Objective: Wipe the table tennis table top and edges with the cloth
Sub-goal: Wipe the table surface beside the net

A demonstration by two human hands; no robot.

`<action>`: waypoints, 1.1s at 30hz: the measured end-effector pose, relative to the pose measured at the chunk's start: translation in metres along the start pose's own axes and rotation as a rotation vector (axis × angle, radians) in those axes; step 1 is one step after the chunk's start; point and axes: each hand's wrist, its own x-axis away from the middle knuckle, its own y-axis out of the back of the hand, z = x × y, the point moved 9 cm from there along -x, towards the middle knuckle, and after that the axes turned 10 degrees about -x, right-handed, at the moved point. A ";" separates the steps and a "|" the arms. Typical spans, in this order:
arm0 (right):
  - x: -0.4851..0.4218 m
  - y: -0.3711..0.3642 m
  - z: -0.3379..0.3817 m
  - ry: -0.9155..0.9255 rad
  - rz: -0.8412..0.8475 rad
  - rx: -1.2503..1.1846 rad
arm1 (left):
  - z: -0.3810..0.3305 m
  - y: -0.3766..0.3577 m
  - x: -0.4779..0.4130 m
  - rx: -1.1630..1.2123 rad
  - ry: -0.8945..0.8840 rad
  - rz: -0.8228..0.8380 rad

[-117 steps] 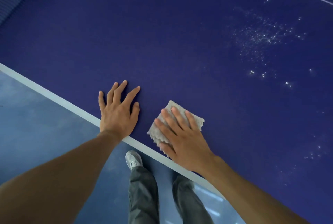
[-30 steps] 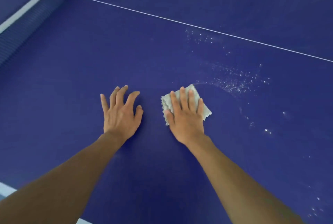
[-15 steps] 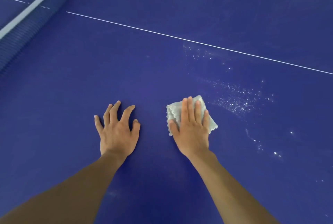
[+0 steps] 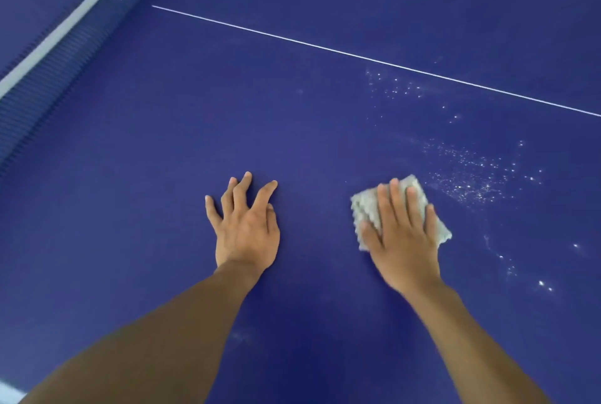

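Fingers (image 4: 395, 205) of right hand (image 4: 403, 241) spread flat on cloth (image 4: 366, 208), pulled back short of droplets (image 4: 471, 176); left hand (image 4: 247, 228) splayed on surface (image 4: 292, 110); spray still unwiped.

Both forearms (image 4: 169, 338) bare — no sleeves, rings, watch.

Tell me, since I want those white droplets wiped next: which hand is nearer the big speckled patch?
Right. The right hand, flat on the cloth, lies just beside the speckled patch; the left hand rests bare on the table, farther off.
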 end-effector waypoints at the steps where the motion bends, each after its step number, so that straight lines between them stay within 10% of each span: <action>1: -0.029 0.008 -0.004 -0.095 -0.009 -0.037 | -0.001 0.000 0.000 0.002 -0.001 -0.002; 4: -0.083 0.010 0.019 -0.161 0.032 -0.094 | 0.000 0.001 -0.001 0.040 -0.001 0.022; 10: 0.068 -0.073 0.144 0.481 0.100 0.069 | 0.039 0.027 0.008 0.195 -0.175 0.121; 15: 0.191 -0.109 0.146 0.761 0.191 0.068 | 0.115 0.041 0.072 0.039 0.047 -0.005; 24: 0.074 -0.064 0.114 -0.072 0.000 -0.068 | 0.205 0.024 0.152 0.007 0.362 0.023; 33: 0.266 -0.158 0.240 0.921 0.287 0.111 | 0.218 0.026 0.154 0.309 0.431 -0.005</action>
